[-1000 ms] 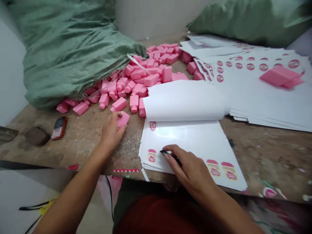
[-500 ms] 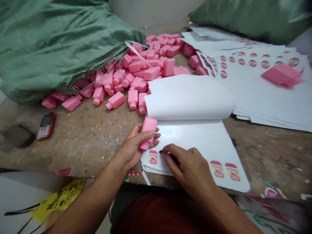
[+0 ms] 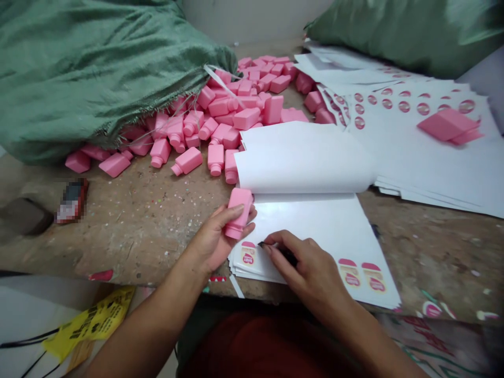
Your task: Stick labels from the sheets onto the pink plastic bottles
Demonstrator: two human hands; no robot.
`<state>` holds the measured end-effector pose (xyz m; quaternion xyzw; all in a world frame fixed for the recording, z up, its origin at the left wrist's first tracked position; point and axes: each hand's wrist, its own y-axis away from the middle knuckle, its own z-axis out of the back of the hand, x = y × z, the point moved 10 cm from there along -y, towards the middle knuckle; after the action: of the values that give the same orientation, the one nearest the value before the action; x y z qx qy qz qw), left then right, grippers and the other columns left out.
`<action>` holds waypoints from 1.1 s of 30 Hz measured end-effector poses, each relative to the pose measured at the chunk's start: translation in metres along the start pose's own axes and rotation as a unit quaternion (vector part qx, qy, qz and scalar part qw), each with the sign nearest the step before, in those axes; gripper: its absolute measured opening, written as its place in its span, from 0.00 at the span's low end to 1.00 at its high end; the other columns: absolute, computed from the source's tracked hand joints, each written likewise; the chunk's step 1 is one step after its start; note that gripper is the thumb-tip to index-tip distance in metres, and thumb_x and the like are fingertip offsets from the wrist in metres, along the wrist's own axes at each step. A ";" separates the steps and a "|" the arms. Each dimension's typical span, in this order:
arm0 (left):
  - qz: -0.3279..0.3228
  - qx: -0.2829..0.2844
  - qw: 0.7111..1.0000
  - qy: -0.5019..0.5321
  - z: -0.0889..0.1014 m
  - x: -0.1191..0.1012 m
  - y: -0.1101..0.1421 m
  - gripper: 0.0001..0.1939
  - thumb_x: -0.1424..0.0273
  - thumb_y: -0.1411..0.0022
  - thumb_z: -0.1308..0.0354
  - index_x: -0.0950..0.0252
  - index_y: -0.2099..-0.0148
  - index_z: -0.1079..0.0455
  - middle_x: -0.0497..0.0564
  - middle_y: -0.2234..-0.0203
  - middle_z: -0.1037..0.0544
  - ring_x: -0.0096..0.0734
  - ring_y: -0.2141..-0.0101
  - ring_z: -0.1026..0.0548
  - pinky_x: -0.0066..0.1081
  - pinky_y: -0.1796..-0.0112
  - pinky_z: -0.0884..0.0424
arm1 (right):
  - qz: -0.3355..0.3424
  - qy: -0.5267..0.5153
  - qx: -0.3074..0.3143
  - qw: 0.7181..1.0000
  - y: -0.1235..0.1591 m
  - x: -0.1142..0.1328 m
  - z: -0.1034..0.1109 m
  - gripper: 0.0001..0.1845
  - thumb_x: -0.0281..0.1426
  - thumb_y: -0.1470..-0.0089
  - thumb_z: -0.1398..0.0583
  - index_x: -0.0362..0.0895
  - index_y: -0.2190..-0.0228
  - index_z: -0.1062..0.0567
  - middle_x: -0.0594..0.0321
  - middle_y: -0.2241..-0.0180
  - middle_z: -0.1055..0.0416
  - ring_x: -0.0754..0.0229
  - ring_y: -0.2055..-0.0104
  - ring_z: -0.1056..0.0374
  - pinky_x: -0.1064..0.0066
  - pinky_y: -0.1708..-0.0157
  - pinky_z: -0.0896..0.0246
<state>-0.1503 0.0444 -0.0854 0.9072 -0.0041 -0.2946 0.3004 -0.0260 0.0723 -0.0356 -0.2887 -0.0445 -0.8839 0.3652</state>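
My left hand (image 3: 218, 231) is closed round a small pink plastic bottle (image 3: 239, 210), its neck pointing down toward me. The bottle is above the left edge of a sheet of stickers (image 3: 307, 220). Over that sheet, my right hand (image 3: 303, 257) pinches a slim black pointed tool (image 3: 290, 256), mostly hidden by the fingers, so its exact kind does not show. The tool's tip is close to a pink-and-cream sticker (image 3: 248, 253) at the sheet's lower left. Two similar stickers (image 3: 349, 273) lie right of my wrist. The sheet's upper part (image 3: 307, 157) is folded back.
Many pink bottles (image 3: 246, 118) are heaped behind, beside a green sack (image 3: 98, 68). Sheets with round stickers (image 3: 417, 157) lie at right, with a folded pink piece (image 3: 449, 126) on them. A blurred phone-like object (image 3: 72, 201) and a dark block (image 3: 25, 216) are at left.
The bottle in my left hand has tilted slightly and moved a little left and up. My right hand has barely moved, with its tool tip still by the lower-left sticker. The view has shifted slightly.
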 end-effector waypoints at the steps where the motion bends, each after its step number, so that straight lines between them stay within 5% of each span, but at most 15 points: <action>1: 0.005 0.002 1.000 0.007 0.000 0.000 0.000 0.14 0.75 0.46 0.37 0.70 0.56 0.26 0.58 0.57 0.22 0.37 0.54 0.26 0.39 0.47 0.33 | 0.004 0.014 -0.014 1.000 0.001 0.000 0.002 0.09 0.34 0.39 0.47 0.48 0.66 0.26 0.67 0.76 0.25 0.56 0.78 0.37 0.70 0.76 0.48; 11: -0.001 -0.003 1.000 0.010 0.000 0.001 0.002 0.17 0.76 0.47 0.37 0.72 0.53 0.29 0.59 0.59 0.22 0.35 0.56 0.25 0.35 0.50 0.32 | 0.067 0.112 -0.069 0.989 -0.001 0.022 0.007 0.12 0.30 0.38 0.48 0.44 0.69 0.27 0.65 0.80 0.28 0.58 0.81 0.42 0.70 0.77 0.53; 19: 0.004 -0.002 1.000 0.017 0.002 0.001 0.001 0.16 0.77 0.46 0.37 0.72 0.53 0.28 0.59 0.59 0.22 0.35 0.56 0.25 0.36 0.49 0.33 | 0.013 0.016 0.003 1.000 -0.003 0.003 -0.001 0.10 0.33 0.39 0.46 0.47 0.68 0.26 0.66 0.77 0.26 0.57 0.78 0.37 0.70 0.76 0.48; 25: 0.001 0.012 0.999 0.036 0.004 -0.001 0.000 0.16 0.74 0.48 0.33 0.69 0.56 0.28 0.56 0.60 0.22 0.38 0.54 0.25 0.42 0.46 0.34 | 0.017 0.059 0.025 0.998 0.008 0.007 -0.004 0.16 0.34 0.39 0.45 0.45 0.53 0.23 0.59 0.72 0.22 0.52 0.77 0.33 0.63 0.73 0.40; 29: -0.010 0.001 1.000 0.021 0.007 -0.002 -0.002 0.13 0.76 0.49 0.35 0.69 0.59 0.28 0.55 0.63 0.21 0.39 0.55 0.24 0.43 0.46 0.33 | 0.047 -0.092 0.161 0.981 0.024 0.035 -0.011 0.21 0.32 0.43 0.39 0.50 0.47 0.25 0.60 0.65 0.20 0.52 0.69 0.27 0.60 0.65 0.32; 33: -0.016 0.007 1.000 0.011 0.003 -0.005 -0.001 0.11 0.72 0.46 0.37 0.69 0.59 0.27 0.55 0.63 0.21 0.39 0.57 0.23 0.41 0.51 0.29 | 0.001 -0.331 0.234 0.914 0.031 0.046 0.005 0.13 0.37 0.45 0.35 0.57 0.56 0.20 0.66 0.62 0.21 0.55 0.61 0.25 0.67 0.62 0.29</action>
<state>-0.1564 0.0439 -0.0853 0.9123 0.0116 -0.2891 0.2897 -0.0288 0.0224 -0.0111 -0.4711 -0.3684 -0.7016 0.3874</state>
